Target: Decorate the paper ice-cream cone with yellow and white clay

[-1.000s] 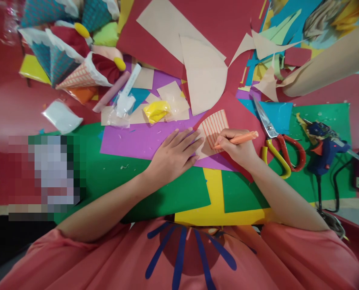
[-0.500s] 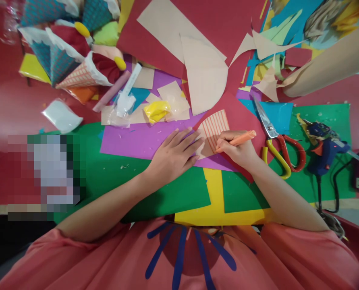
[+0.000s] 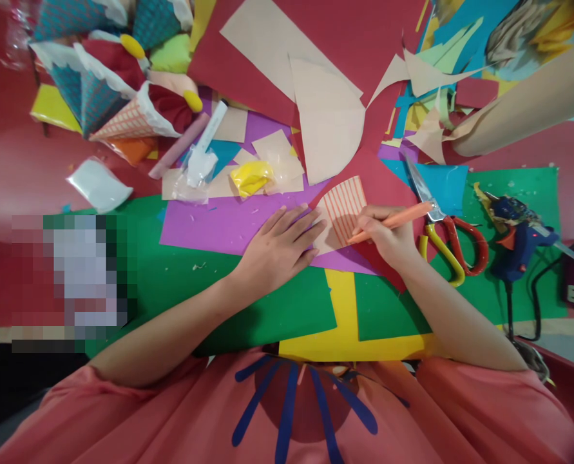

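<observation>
A small beige paper piece (image 3: 342,209) with orange stripes lies on red and purple sheets before me. My left hand (image 3: 281,248) rests flat on its left part, fingers stretched and slightly spread. Between the fingers of my right hand (image 3: 390,235) is an orange marker (image 3: 402,216), its tip at the lower right edge of the striped piece. The left fingers hide part of that piece. Just right of my right hand lie scissors (image 3: 444,235) with one yellow and one red handle.
A blue glue gun (image 3: 521,241) with a cord lies on the green sheet at right. Decorated paper cones (image 3: 127,119) crowd the upper left. A yellow packet (image 3: 251,178), a white marker (image 3: 214,125) and a half-round beige cutout (image 3: 328,122) lie beyond my hands. A beige roll (image 3: 523,100) leans in from the right.
My right hand and the orange marker have shifted slightly to the right along the striped piece, and the marker leans lower to the right. My left hand stays put.
</observation>
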`<state>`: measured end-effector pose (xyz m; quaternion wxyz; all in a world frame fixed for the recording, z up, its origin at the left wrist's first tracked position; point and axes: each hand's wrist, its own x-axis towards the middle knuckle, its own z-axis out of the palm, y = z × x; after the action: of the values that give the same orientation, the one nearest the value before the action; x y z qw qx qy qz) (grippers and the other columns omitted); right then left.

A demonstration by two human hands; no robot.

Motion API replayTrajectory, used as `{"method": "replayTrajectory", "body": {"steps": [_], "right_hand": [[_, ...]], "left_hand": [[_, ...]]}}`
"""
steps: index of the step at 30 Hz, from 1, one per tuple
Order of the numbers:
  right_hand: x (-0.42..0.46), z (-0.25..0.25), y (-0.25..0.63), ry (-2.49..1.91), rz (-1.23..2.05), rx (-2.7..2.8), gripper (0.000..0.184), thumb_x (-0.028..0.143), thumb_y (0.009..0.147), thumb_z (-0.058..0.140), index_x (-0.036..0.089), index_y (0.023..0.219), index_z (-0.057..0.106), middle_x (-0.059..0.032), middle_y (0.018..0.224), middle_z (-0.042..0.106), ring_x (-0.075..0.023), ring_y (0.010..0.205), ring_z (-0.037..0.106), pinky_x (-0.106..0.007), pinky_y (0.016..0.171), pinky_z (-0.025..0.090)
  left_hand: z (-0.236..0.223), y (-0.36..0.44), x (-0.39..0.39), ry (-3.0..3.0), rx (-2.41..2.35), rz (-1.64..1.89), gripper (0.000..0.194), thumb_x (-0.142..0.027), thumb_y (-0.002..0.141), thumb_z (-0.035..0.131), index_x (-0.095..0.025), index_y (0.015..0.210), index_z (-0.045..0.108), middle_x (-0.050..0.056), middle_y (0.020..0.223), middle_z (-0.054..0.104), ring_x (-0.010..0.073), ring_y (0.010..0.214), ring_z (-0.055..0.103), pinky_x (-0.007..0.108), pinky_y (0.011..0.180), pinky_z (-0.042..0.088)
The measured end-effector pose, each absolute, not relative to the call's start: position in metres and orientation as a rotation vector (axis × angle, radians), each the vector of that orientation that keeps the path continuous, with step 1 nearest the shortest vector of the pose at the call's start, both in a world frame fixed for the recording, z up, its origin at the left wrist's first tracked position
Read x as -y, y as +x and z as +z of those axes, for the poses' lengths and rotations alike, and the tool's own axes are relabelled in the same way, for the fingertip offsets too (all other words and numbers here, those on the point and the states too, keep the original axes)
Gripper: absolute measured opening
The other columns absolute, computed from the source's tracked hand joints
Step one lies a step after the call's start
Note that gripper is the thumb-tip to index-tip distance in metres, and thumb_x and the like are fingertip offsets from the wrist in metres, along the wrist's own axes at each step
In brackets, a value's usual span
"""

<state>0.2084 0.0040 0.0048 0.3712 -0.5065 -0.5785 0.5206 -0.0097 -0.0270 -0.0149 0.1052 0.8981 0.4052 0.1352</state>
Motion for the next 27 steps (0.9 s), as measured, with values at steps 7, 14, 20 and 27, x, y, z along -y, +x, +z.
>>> {"method": "replayTrajectory", "body": {"steps": [7, 14, 20, 27], "right_hand": [[-0.005, 0.006, 0.204, -1.261, 1.322, 1.73, 0.024, 0.017, 0.07, 0.046, 0.019, 0.046, 0.049, 0.0024, 0.049, 0.056, -0.0085, 0.048, 0.051, -0.023, 0.047, 0.036], [-0.005, 0.001, 0.21, -1.3, 1.316, 1.455, 0.024, 0.022, 0.072, 0.05, 0.02, 0.049, 0.055, 0.0027, 0.047, 0.054, -0.008, 0.043, 0.048, -0.023, 0.043, 0.034], [0.004, -0.005, 0.214, -1.271, 1.049, 1.281, 0.032, 0.044, 0.087, 0.056, 0.022, 0.066, 0.065, 0.0034, 0.052, 0.056, -0.0076, 0.041, 0.046, -0.023, 0.039, 0.034], [0.001, -0.002, 0.211, -1.349, 1.076, 1.613, 0.017, 0.034, 0.087, 0.058, 0.022, 0.084, 0.069, 0.001, 0.071, 0.068, -0.009, 0.057, 0.058, -0.024, 0.055, 0.046]], "left_hand": [[-0.014, -0.009, 0.027, 2.616, -1.186, 0.395, 0.041, -0.032, 0.098, 0.042, -0.019, 0.136, 0.052, 0.01, 0.142, 0.055, 0.0269, 0.135, 0.047, 0.049, 0.113, 0.039], [-0.015, -0.01, 0.026, 2.651, -1.174, 0.413, 0.041, -0.031, 0.098, 0.044, -0.017, 0.135, 0.053, 0.011, 0.14, 0.056, 0.0274, 0.133, 0.049, 0.048, 0.112, 0.041], [-0.014, -0.01, 0.028, 2.682, -1.1, 0.417, 0.038, -0.029, 0.098, 0.043, -0.018, 0.133, 0.055, 0.009, 0.14, 0.057, 0.0269, 0.133, 0.05, 0.049, 0.111, 0.041], [-0.013, -0.006, 0.034, 2.739, -0.954, 0.395, 0.038, -0.03, 0.097, 0.045, -0.018, 0.131, 0.057, 0.011, 0.138, 0.058, 0.027, 0.127, 0.054, 0.05, 0.109, 0.043]]}}
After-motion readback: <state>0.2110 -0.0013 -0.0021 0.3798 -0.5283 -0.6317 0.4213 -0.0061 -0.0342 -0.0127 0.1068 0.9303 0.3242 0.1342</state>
